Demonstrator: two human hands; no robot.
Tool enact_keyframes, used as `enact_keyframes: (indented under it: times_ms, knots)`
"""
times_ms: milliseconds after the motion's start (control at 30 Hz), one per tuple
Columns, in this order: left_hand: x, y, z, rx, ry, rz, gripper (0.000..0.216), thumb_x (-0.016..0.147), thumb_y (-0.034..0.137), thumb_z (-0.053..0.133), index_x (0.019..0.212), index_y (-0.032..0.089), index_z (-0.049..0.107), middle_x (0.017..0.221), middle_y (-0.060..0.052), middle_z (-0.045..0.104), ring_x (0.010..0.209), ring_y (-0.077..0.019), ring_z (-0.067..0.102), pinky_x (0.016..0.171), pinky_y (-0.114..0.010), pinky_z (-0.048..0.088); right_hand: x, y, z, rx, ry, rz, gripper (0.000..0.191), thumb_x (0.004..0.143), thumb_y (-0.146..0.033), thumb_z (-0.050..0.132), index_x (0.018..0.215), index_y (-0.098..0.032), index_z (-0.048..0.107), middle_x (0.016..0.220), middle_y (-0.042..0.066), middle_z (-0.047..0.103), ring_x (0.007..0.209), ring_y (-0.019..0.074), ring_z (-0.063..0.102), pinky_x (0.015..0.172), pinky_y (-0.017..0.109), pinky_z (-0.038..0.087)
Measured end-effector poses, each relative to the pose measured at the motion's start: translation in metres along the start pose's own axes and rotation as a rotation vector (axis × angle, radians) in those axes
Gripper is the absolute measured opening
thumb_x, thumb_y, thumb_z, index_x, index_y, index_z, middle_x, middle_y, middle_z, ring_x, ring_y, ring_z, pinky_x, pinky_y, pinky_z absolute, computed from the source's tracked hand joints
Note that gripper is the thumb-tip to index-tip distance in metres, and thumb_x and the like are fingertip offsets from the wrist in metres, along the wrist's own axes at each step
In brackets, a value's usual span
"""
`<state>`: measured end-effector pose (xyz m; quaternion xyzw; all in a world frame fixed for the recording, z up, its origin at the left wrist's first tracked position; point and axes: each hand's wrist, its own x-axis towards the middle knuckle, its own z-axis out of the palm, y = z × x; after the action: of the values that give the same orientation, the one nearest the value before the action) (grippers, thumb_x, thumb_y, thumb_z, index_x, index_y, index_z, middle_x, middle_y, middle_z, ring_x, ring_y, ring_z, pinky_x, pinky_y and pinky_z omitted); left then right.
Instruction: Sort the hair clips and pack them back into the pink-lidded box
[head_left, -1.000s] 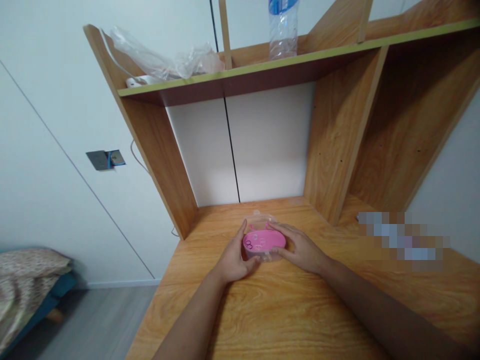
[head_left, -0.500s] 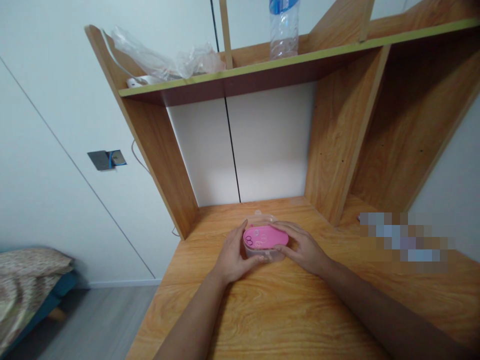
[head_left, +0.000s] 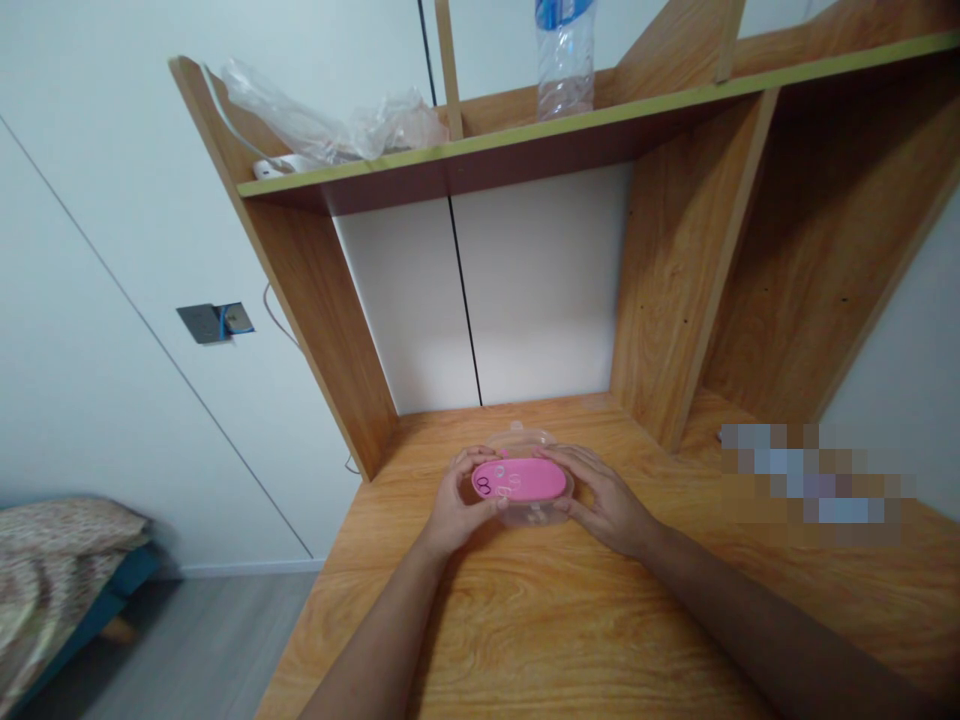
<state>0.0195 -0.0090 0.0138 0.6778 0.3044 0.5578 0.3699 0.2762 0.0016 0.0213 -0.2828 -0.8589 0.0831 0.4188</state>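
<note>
A flat pink oval piece [head_left: 532,480], with dark and pale loop shapes at its left end, lies over a clear plastic container [head_left: 536,514] on the desk. Behind it, a clear flap with a small tab [head_left: 517,432] stands out from the container. My left hand [head_left: 457,508] is closed around the left end of the pink piece, thumb in front and fingers behind. At the right end, my right hand [head_left: 604,498] curls the same way, thumb at the near edge. I cannot tell whether the loops are printed or loose, and the container's inside is mostly hidden.
The wooden desk [head_left: 525,630] has a shelf unit [head_left: 675,270] at its back. On the upper shelf are a crumpled plastic bag [head_left: 330,120] and a clear bottle [head_left: 566,65]. A blurred-out item [head_left: 814,475] lies at right; a covered bed [head_left: 60,570] is at left.
The pink piece has shifted a little to the left with my left hand. My right hand has barely moved, and more of the pink piece's right end shows.
</note>
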Motion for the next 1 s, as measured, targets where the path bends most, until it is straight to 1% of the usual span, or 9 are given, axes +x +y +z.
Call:
enact_keyframes:
  times_ms: [133,300,400,500,567,667,767,867,1000]
  knots:
    - [0.002,-0.005,-0.006,-0.373,0.112,-0.135,0.056,0.066,0.038,0.084,0.114,0.016,0.066,0.121,-0.014,0.066,0.117,-0.0302,0.058,0.105,-0.043,0.040,-0.002,0.004,0.000,-0.011,0.033,0.027,0.053,0.095,-0.050,0.052,0.141,-0.024,0.048,0.139,0.013,0.057,0.129,0.0310,0.051,0.108,0.051,0.041]
    - [0.004,-0.002,-0.015,-0.632,0.186,-0.177,0.048,0.073,0.036,0.075,0.115,0.016,0.065,0.122,-0.012,0.068,0.125,-0.0282,0.056,0.112,-0.041,0.035,-0.004,0.008,0.000,-0.016,0.059,0.041,0.054,0.095,-0.048,0.052,0.143,-0.024,0.046,0.141,0.014,0.056,0.128,0.0314,0.053,0.106,0.051,0.044]
    - [0.006,0.000,-0.022,-0.789,0.215,-0.215,0.044,0.073,0.031,0.072,0.114,0.017,0.066,0.122,-0.010,0.069,0.125,-0.0273,0.057,0.110,-0.039,0.039,-0.003,0.009,0.000,-0.017,0.067,0.039,0.054,0.095,-0.048,0.052,0.143,-0.024,0.047,0.140,0.014,0.056,0.128,0.0317,0.053,0.106,0.052,0.045]
    - [0.007,0.001,-0.029,-0.919,0.251,-0.269,0.038,0.080,0.036,0.066,0.113,0.017,0.066,0.117,-0.012,0.071,0.120,-0.0278,0.060,0.105,-0.041,0.045,-0.003,0.009,0.000,-0.019,0.065,0.041,0.052,0.095,-0.047,0.052,0.142,-0.025,0.047,0.141,0.013,0.056,0.128,0.0313,0.053,0.106,0.051,0.044]
    - [0.007,0.001,-0.033,-0.971,0.262,-0.319,0.040,0.084,0.041,0.063,0.115,0.015,0.065,0.116,-0.014,0.071,0.119,-0.0284,0.062,0.102,-0.042,0.048,-0.002,0.009,0.000,-0.019,0.061,0.045,0.050,0.096,-0.045,0.051,0.142,-0.025,0.047,0.142,0.013,0.055,0.128,0.0310,0.052,0.106,0.051,0.044]
    - [0.007,0.000,-0.038,-1.009,0.267,-0.400,0.045,0.087,0.046,0.060,0.117,0.012,0.062,0.112,-0.016,0.071,0.116,-0.0300,0.063,0.098,-0.043,0.050,-0.002,0.009,-0.001,-0.026,0.050,0.057,0.050,0.096,-0.042,0.051,0.143,-0.025,0.046,0.143,0.012,0.054,0.129,0.0307,0.051,0.107,0.052,0.043]
    - [0.008,-0.002,-0.044,-0.979,0.290,-0.492,0.046,0.089,0.050,0.057,0.115,0.012,0.061,0.100,-0.015,0.072,0.105,-0.0308,0.069,0.094,-0.047,0.053,-0.002,0.009,-0.001,-0.028,0.042,0.072,0.048,0.097,-0.039,0.050,0.143,-0.025,0.045,0.143,0.012,0.054,0.130,0.0301,0.050,0.108,0.053,0.041]
    - [0.008,-0.003,-0.049,-0.853,0.348,-0.611,0.046,0.093,0.052,0.050,0.111,0.012,0.060,0.091,-0.013,0.071,0.090,-0.0295,0.073,0.080,-0.045,0.059,-0.002,0.010,-0.001,-0.019,0.042,0.072,0.048,0.097,-0.039,0.051,0.143,-0.026,0.045,0.142,0.012,0.054,0.129,0.0300,0.051,0.107,0.053,0.042]
    - [0.008,-0.006,-0.052,-0.635,0.399,-0.700,0.046,0.094,0.051,0.045,0.110,0.010,0.060,0.100,-0.017,0.070,0.077,-0.0280,0.073,0.059,-0.039,0.060,-0.001,0.009,-0.001,-0.014,0.049,0.075,0.048,0.097,-0.038,0.052,0.143,-0.025,0.045,0.142,0.012,0.054,0.128,0.0306,0.051,0.107,0.054,0.042]
